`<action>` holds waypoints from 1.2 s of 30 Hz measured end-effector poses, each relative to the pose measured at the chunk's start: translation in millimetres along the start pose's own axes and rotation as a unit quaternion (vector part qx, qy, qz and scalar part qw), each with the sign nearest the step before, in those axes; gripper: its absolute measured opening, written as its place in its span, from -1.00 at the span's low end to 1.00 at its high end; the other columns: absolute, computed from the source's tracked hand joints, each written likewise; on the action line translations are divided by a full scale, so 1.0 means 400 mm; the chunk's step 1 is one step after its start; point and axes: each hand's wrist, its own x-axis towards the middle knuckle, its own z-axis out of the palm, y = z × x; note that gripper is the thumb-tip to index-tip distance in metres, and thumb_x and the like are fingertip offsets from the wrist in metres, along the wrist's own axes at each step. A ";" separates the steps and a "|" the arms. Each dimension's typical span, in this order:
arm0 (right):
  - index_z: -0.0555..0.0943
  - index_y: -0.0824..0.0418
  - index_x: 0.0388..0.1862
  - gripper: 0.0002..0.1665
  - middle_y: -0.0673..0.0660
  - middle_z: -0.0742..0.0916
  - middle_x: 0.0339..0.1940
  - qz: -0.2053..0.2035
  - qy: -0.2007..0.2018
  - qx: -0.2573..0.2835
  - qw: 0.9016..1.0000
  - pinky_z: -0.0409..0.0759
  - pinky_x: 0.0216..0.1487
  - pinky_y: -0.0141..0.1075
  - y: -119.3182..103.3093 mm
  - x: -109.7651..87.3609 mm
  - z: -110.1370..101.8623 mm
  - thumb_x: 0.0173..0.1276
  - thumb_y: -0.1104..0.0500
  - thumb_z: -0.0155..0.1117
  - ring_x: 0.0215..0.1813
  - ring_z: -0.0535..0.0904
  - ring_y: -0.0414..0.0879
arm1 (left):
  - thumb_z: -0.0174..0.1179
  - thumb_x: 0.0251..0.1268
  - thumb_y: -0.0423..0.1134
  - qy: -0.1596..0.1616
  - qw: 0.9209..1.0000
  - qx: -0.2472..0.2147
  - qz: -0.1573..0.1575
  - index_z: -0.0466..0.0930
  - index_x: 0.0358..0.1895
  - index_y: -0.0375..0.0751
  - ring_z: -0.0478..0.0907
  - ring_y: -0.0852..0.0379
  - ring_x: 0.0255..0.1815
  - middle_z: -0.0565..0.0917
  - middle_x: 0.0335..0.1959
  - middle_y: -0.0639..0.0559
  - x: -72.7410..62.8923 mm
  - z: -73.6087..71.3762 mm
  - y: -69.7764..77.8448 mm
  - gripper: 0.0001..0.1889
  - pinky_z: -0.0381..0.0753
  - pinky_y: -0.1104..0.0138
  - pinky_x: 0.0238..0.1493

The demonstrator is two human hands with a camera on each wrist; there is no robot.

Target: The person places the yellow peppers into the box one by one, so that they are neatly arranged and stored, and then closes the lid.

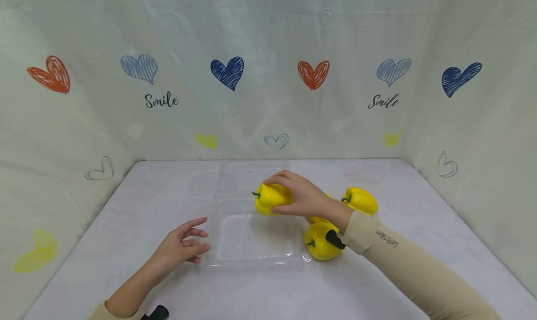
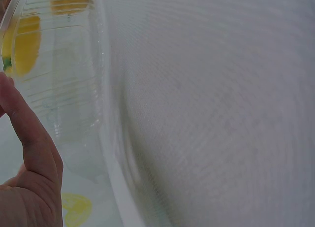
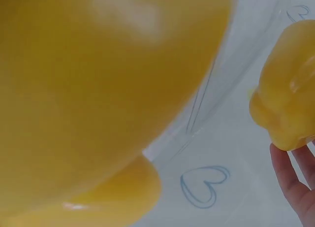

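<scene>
My right hand (image 1: 299,194) holds a yellow bell pepper (image 1: 270,199) by its sides above a clear plastic box (image 1: 256,240). The pepper's green stem points left in the head view. In the right wrist view, fingers (image 3: 298,187) rest against the lobed end of that pepper (image 3: 290,84). My left hand (image 1: 178,250) is beside the box's left edge, fingers spread and loosely bent, holding nothing. From the left wrist view, the left hand (image 2: 32,158) appears near the ribbed clear wall (image 2: 74,84), with yellow showing through it.
Right of the box lie a yellow pepper (image 1: 320,247) at its near corner, another (image 1: 361,200) farther back, and one partly hidden under my right wrist (image 1: 316,219). The box's clear lid (image 1: 235,175) lies opened behind it. A curtain (image 1: 268,114) printed with hearts encloses the table.
</scene>
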 end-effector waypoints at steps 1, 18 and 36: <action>0.45 0.06 0.22 -0.32 -0.03 0.48 0.12 -0.003 0.000 -0.001 1.000 0.39 0.18 -0.23 -0.002 0.004 0.002 0.09 0.04 0.45 0.12 0.39 -0.14 | 0.34 0.07 -0.36 0.000 1.000 0.000 0.000 0.16 0.37 -0.26 0.55 0.01 -0.36 0.41 0.01 -0.28 0.000 0.000 0.000 -0.22 0.65 0.23 -0.37; 0.48 0.08 0.18 -0.35 0.00 0.51 0.06 -0.032 -0.006 -0.008 0.999 0.43 0.09 -0.30 -0.046 0.067 0.044 0.08 0.05 0.45 0.02 0.41 -0.15 | 0.34 0.07 -0.34 0.013 1.000 0.015 -0.017 0.18 0.37 -0.23 0.54 -0.01 -0.37 0.44 0.00 -0.22 0.004 0.003 0.002 -0.24 0.65 0.24 -0.38; 0.48 0.08 0.17 -0.35 0.02 0.53 0.01 -0.014 -0.046 -0.009 0.999 0.42 0.07 -0.36 -0.075 0.133 0.114 0.08 0.02 0.45 -0.02 0.44 -0.14 | 0.34 0.08 -0.34 0.007 1.000 0.011 -0.013 0.17 0.37 -0.22 0.55 -0.04 -0.37 0.43 0.00 -0.26 0.008 0.000 -0.001 -0.24 0.65 0.24 -0.36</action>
